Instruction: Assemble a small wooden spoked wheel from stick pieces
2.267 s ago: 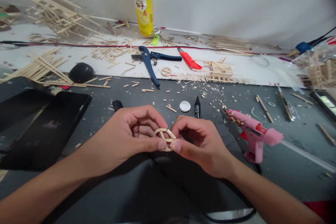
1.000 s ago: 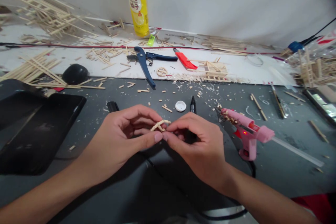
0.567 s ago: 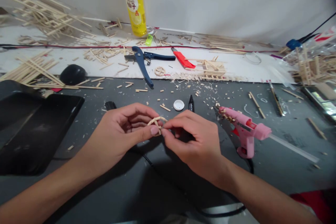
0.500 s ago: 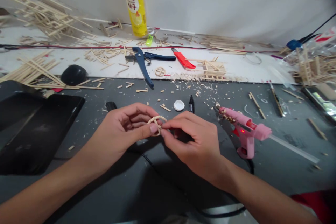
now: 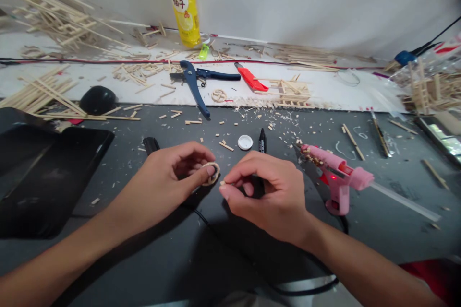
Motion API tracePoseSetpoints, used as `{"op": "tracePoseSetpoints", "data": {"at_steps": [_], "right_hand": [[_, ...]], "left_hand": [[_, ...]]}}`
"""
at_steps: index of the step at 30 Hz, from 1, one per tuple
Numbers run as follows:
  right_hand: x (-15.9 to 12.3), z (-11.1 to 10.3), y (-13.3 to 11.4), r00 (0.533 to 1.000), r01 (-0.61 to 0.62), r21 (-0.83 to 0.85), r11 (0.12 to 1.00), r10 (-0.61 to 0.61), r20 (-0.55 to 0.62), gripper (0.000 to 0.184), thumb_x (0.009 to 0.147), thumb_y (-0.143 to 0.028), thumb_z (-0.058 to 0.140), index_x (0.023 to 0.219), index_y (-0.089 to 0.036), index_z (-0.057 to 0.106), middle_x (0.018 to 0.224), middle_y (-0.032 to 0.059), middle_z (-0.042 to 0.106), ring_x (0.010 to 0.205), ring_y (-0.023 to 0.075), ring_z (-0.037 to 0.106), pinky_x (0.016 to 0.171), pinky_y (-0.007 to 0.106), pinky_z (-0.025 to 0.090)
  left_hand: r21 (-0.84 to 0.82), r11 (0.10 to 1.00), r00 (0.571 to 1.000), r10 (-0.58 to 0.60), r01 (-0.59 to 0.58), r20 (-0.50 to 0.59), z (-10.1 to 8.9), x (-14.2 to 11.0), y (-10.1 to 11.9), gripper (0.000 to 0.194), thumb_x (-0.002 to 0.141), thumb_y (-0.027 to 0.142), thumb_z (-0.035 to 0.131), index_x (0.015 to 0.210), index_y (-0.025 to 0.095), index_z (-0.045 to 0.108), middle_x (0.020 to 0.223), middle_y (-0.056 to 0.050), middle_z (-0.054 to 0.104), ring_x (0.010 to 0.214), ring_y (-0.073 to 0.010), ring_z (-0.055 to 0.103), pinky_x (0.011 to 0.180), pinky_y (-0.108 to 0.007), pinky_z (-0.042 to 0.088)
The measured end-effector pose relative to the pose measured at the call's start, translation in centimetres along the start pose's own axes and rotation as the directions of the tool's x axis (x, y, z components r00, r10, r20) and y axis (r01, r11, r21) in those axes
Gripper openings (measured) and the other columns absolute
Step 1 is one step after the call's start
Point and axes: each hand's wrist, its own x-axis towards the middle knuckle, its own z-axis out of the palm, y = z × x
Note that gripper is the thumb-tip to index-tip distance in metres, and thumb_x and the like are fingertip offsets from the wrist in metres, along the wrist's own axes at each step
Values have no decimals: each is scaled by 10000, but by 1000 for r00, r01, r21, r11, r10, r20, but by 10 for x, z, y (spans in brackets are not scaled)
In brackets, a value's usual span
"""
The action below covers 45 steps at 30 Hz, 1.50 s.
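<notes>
A: Nearest stuff first. Left hand (image 5: 180,172)?
B: Pinching a small wooden ring (image 5: 218,172) between thumb and fingers. Ring sits at the fingertips, on the side facing the other hand. Tilted; thumb covers part of it.
A: Right hand (image 5: 266,189)?
B: Thumb and index pinched on a tiny wood piece (image 5: 223,183). Only the tip shows, so can't tell its long axis.
A: Touching the ring?
B: No, looks apart. Thin gap; piece just right of the ring and a touch lower. Left hand has the ring, right hand is just beside it.
A: Around them?
B: Black marker (image 5: 262,141) just beyond the right hand, partly hidden by it. White cap (image 5: 245,142) left of the marker. Pink glue gun (image 5: 338,177) on the worktop (image 5: 173,264), right of the right hand, red light on, nozzle toward that hand's side.
A: Farther?
B: Past both hands: second ring (image 5: 218,95), blue cutter (image 5: 196,86) to its left, red knife (image 5: 254,80) to its right. Yellow bottle (image 5: 183,7) farthest, beyond the left hand.
</notes>
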Motion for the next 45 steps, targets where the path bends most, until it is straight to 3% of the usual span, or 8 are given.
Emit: {"op": "tracePoseSetpoints", "data": {"at_steps": [2, 4, 7, 9, 14, 28, 38, 45], "right_hand": [[-1, -3, 0, 998, 56, 32, 998, -56, 5, 85, 780, -142, 762, 792, -219, 730, 706, -20, 680, 541, 88, 538, 542, 240, 469], [-1, -5, 1, 995, 93, 67, 993, -94, 26, 90, 801, -142, 770, 824, -220, 731, 745, -13, 700, 568, 89, 553, 557, 241, 481], [-1, -6, 3, 992, 116, 112, 987, -121, 41, 89, 829, -150, 778, 869, -219, 739, 803, 0, 731, 619, 97, 591, 575, 239, 497], [1, -5, 5, 991, 125, 114, 985, -130, 32, 93, 839, -147, 774, 885, -224, 749, 806, 2, 741, 647, 107, 617, 583, 241, 507], [3, -2, 6, 980, 200, 106, 974, -200, -19, 150, 843, -83, 740, 921, -209, 766, 802, 3, 754, 678, 112, 638, 584, 231, 507], [2, -6, 7, 977, 170, 101, 980, -180, 112, 43, 909, -143, 676, 887, -128, 710, 790, 36, 703, 682, 105, 598, 628, 250, 478], [1, -7, 3, 956, 258, -85, 962, -242, 164, 118, 901, -79, 593, 833, -91, 689, 736, 40, 611, 674, 94, 525, 618, 226, 432], [-1, -5, 5, 945, 318, -161, 934, -298, 139, 91, 869, -79, 628, 797, -120, 665, 739, 11, 580, 657, 81, 482, 619, 209, 417]], "left_hand": [[209, 969, 980, 157, -129, -125, -2, 1, 3, 209, 861, 410, 766, 1002, 257, 783, 1177, -61, 729, 1111, -250, 655, 880, -264, 523], [252, 945, 951, 255, -207, -175, -4, -2, 9, 181, 858, 388, 772, 998, 277, 798, 1198, -44, 724, 1151, -247, 634, 946, -256, 503], [-54, 988, 989, 145, -142, 38, -3, -8, 16, 149, 917, 380, 722, 1017, 288, 783, 1000, -4, 776, 924, -168, 711, 827, -191, 542], [-322, 946, 978, 85, -20, 188, 0, -10, 16, 140, 930, 366, 718, 1025, 281, 774, 918, 8, 783, 819, -126, 727, 735, -150, 553], [-624, 775, 975, 47, 100, 215, 6, -9, 5, 81, 869, 225, 801, 942, 225, 767, 774, 37, 759, 700, -65, 713, 672, -110, 564], [-578, 816, 997, 23, 22, 70, 4, -12, 12, 181, 751, 39, 838, 808, 203, 784, 752, 53, 762, 673, -46, 717, 657, -73, 566], [-514, 854, 995, -29, 75, 98, 6, -13, 11, 87, 770, 140, 850, 803, 180, 780, 686, 10, 751, 630, -78, 707, 617, -105, 569], [-545, 835, 992, -8, 78, 130, 7, -15, 12, 130, 756, 81, 840, 781, 192, 776, 699, 33, 747, 639, -63, 705, 627, -87, 560]]}}
